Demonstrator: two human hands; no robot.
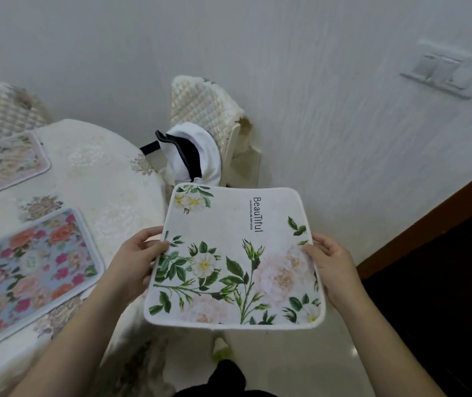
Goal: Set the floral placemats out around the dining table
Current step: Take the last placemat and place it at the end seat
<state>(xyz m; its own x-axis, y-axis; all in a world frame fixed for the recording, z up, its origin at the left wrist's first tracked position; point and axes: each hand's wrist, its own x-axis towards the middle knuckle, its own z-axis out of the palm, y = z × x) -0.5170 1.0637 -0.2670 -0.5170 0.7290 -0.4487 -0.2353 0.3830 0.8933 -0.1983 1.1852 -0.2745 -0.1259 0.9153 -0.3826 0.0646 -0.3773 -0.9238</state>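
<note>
Now two placemats [33, 270] on table [106, 179], one white placemat [233, 262] held

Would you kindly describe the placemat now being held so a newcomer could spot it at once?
Start at the round dining table with its cream cloth, then look right, off its edge. There the left hand and right hand hold the white placemat. Unlike the blue mat with red flowers, it shows pale roses, green leaves and the word "Beautiful".

Blue placemat [33, 275]: left part cut off by the frame's left edge.
Pink placemat [5, 163]: blurred, cropped likewise.
White placemat [236, 259]: small print illegible.
Table [94, 167]: near edge blurred.
</note>
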